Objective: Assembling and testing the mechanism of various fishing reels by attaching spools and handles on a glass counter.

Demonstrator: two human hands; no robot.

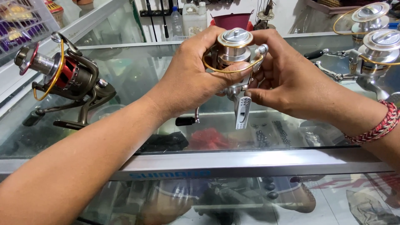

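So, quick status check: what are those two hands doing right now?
Left hand and right hand both gripping the silver spinning reel with gold bail wire, held above the glass counter. Red-and-grey reel sits left, clear. Nothing in the way.

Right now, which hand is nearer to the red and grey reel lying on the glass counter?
Left. The left hand grips the silver reel just right of the red and grey reel; the right hand holds the silver reel's far side, farther away.
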